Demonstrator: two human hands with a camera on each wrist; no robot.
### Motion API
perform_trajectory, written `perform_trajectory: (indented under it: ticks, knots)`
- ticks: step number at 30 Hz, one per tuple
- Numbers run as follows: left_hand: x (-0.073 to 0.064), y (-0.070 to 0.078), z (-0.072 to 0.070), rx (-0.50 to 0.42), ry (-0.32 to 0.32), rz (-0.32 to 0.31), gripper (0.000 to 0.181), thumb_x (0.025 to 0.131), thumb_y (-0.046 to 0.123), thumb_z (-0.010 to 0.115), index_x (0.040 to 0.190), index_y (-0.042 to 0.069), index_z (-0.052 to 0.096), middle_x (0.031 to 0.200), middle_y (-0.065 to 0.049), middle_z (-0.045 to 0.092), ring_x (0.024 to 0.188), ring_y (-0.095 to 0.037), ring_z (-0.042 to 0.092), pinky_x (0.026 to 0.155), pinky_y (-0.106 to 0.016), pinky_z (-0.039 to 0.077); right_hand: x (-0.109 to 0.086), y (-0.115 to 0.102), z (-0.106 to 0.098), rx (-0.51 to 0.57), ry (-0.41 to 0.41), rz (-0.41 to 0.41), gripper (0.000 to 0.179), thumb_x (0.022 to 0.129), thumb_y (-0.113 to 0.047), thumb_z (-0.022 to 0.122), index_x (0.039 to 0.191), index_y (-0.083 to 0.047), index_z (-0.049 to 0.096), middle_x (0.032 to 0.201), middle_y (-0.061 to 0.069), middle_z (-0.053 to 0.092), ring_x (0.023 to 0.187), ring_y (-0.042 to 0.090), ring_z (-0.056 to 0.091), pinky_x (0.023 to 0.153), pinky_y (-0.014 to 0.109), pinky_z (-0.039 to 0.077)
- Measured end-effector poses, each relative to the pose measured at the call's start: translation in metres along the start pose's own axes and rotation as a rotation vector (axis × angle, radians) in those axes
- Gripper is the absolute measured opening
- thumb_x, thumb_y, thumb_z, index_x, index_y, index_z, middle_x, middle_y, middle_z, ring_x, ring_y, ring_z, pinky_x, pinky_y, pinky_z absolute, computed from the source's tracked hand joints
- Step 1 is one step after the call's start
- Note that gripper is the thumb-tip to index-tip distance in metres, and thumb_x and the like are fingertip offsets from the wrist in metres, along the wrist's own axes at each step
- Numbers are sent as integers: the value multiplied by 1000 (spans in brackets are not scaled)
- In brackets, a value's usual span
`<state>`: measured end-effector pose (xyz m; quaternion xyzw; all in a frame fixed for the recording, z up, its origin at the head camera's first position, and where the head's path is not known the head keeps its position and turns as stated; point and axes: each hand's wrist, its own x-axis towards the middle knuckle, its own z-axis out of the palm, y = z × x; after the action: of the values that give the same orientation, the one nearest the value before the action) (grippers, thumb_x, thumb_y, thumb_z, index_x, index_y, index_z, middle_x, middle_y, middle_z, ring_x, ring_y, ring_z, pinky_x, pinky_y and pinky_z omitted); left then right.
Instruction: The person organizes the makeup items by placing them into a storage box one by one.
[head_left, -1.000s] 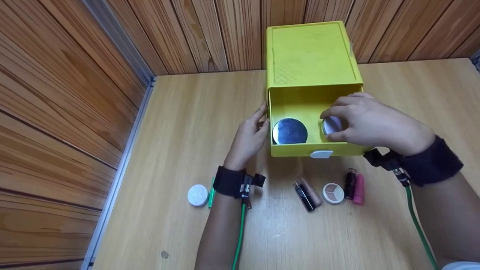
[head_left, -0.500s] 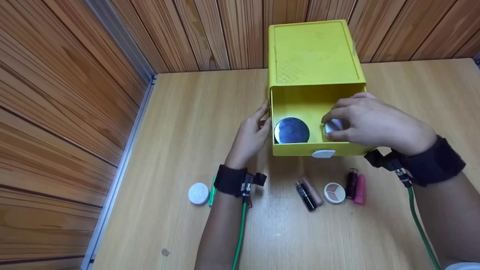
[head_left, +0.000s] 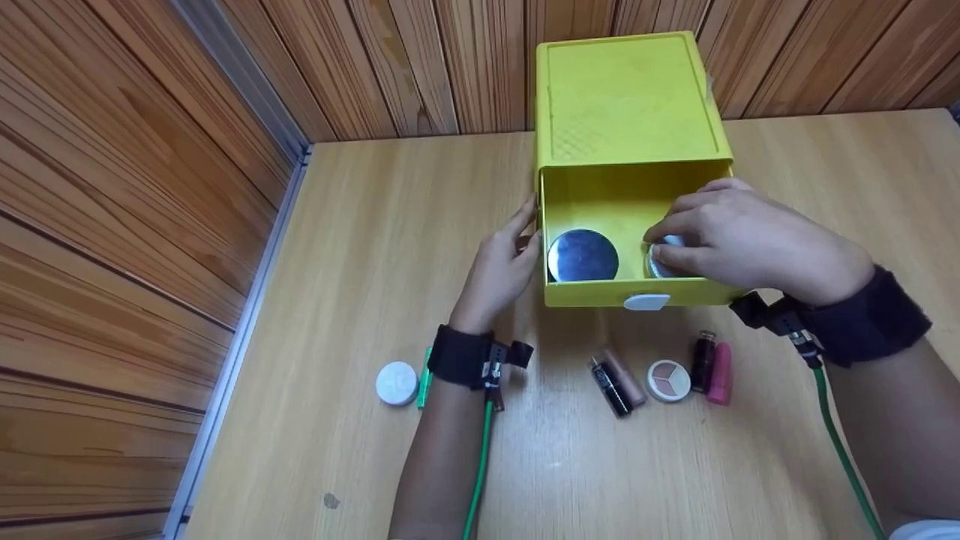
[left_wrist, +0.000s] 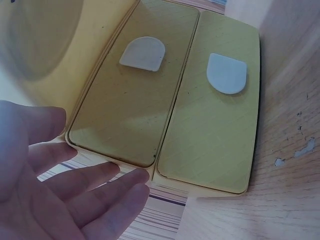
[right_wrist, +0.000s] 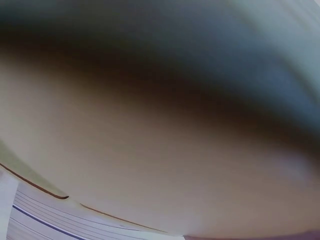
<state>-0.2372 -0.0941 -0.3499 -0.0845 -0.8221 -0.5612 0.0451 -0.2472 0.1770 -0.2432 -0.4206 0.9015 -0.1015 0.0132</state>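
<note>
A yellow drawer box (head_left: 622, 97) stands at the back with its upper drawer (head_left: 600, 295) pulled out. My right hand (head_left: 739, 240) reaches inside and pinches a small round case (head_left: 658, 259) with a shiny pale top, partly hidden by the fingers. At the drawer's front left lies a round mirror (head_left: 583, 256). My left hand (head_left: 499, 270) is at the box's left side, fingertips right at its wall. The left wrist view shows those fingers (left_wrist: 107, 192) loosely extended beside two drawer fronts with white knobs (left_wrist: 144, 54). Skin and a dark blur fill most of the right wrist view.
In front of the box lie a black tube (head_left: 611, 388), a pinkish tube (head_left: 624, 379), a three-colour palette (head_left: 668, 381), a dark lipstick (head_left: 703, 361) and a pink tube (head_left: 720, 375). A white round jar (head_left: 397, 383) and a green item (head_left: 425, 379) lie left.
My right thumb has shifted over the small round case, and less of its top shows. The left hand keeps its place at the box. The whole head view has shifted slightly.
</note>
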Motion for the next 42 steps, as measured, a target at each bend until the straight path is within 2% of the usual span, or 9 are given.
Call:
perform_trajectory:
  ticks: [9,11,16,21,26,32,34,37,42]
  knots:
    - [-2,-3,-1,1,-1,-2,53,104,17,48,153,25,29,150,0,39,115,-16,59,84,-22,52,2,-1,3,13,51,-3,14,94,-23,63,95,-14,72,95,-1,68,93,21,61,96,45,33]
    - [-3,-4,-1,-3,-4,-5,53,104,17,48,153,25,29,151,1,38,116,-16,59,80,-23,53,2,-1,4,10,49,-8,13,94,-23,63,94,-14,73,96,-1,67,96,22,59,95,46,33]
    - [-3,-5,-1,10,0,-4,53,104,17,48,153,23,29,150,0,40,115,-15,59,56,-27,51,2,-1,5,4,42,-13,15,95,-22,62,94,-16,75,96,-2,64,96,22,55,91,45,33]
    - [-3,-5,-1,10,-6,-16,53,104,18,48,153,25,28,151,2,39,116,-15,58,55,-28,50,2,0,5,3,46,-8,17,95,-21,61,98,-12,75,94,-2,65,91,21,55,90,46,34]
    - [-5,-6,-7,-1,-11,-24,52,104,21,48,152,25,30,150,2,41,115,-13,58,70,-25,54,3,-1,6,55,76,16,23,96,-20,61,110,-6,72,100,6,68,98,28,58,96,51,35]
    - [-6,0,-16,21,-7,-16,50,103,19,49,151,15,35,147,-2,45,115,-12,58,90,-22,49,3,-5,7,143,139,59,28,97,-24,60,117,-5,70,109,11,70,108,35,57,100,55,36]
    - [-8,3,-19,25,-11,-17,49,103,21,50,150,15,37,146,-2,46,115,-12,58,93,-23,48,0,-6,8,158,180,72,29,98,-25,60,117,-5,70,111,11,69,108,35,57,97,56,39]
    - [-13,8,-24,26,-7,-10,48,103,26,51,149,17,40,145,-1,47,114,-10,58,93,-23,48,-6,-7,10,158,285,59,28,97,-24,61,117,-6,71,109,9,70,98,28,62,85,46,47]
    - [-23,18,-36,27,31,32,46,102,29,53,146,17,46,143,-1,49,113,-9,59,93,-23,48,-19,-5,12,147,505,-17,20,92,-13,68,110,-6,73,102,4,72,92,22,65,82,17,43]
